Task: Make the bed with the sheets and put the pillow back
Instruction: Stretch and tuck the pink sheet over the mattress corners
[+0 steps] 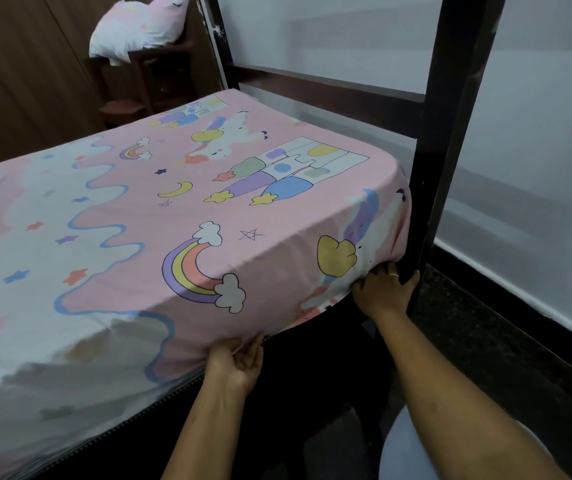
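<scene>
A pink sheet [180, 209] printed with rainbows, unicorns and castles lies stretched over the mattress and hangs down its near side. My left hand [238, 363] grips the sheet's lower edge at the near side, fingers curled under it. My right hand [383, 289] holds the sheet's edge at the bed's corner, beside the dark bedpost [440, 168]. The pillow [139, 27], white with pastel patches, rests on a brown chair [146, 81] beyond the far end of the bed.
A dark bed frame rail [329, 91] runs along the far side against a pale wall [537, 168]. Wooden panelling [18, 81] fills the back left. Dark floor [485, 358] lies to the right of the bed.
</scene>
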The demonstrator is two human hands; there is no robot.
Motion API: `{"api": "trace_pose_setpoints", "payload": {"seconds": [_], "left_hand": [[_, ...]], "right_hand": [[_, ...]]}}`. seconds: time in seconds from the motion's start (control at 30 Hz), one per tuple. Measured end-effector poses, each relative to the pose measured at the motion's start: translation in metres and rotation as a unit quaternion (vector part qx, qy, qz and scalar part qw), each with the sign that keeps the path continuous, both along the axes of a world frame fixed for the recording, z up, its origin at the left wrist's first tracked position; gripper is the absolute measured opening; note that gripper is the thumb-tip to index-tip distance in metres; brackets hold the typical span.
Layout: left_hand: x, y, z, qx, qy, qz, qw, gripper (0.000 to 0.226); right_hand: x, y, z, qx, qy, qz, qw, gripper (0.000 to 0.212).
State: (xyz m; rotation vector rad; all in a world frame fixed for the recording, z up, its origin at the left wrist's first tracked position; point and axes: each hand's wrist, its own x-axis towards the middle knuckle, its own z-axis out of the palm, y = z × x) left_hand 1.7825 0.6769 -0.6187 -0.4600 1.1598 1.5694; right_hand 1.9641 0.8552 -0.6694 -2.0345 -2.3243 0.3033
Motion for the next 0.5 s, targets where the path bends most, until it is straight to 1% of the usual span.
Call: {"api": "trace_pose_setpoints", "payload": {"seconds": [0.07, 0.17, 0.23, 0.37, 0.5], "left_hand": [[-0.002, -0.001, -0.001, 0.0, -0.002, 0.003, 1.0, 0.021], [-0.009, -0.001, -0.002, -0.006, -0.019, 0.002, 1.0, 0.017], [-0.012, 0.001, -0.005, -0.014, -0.015, 0.003, 1.0, 0.017], [-0.008, 0.008, -0.009, -0.04, 0.024, 0.0, 0.999, 0.023], [-0.012, 0.017, -0.02, -0.065, 0.075, -0.002, 0.995, 0.024]], "right_hand": [[-0.003, 0.006, -0.003, -0.017, 0.015, -0.014, 1.0, 0.055], [-0.007, 0.016, 0.001, -0.057, 0.011, -0.017, 0.998, 0.058], [-0.007, 0.021, 0.002, -0.063, 0.011, -0.023, 0.998, 0.059], [-0.006, 0.024, 0.003, -0.063, -0.007, -0.02, 0.998, 0.06], [0.001, 0.023, 0.005, -0.069, 0.026, -0.007, 0.997, 0.059]]}}
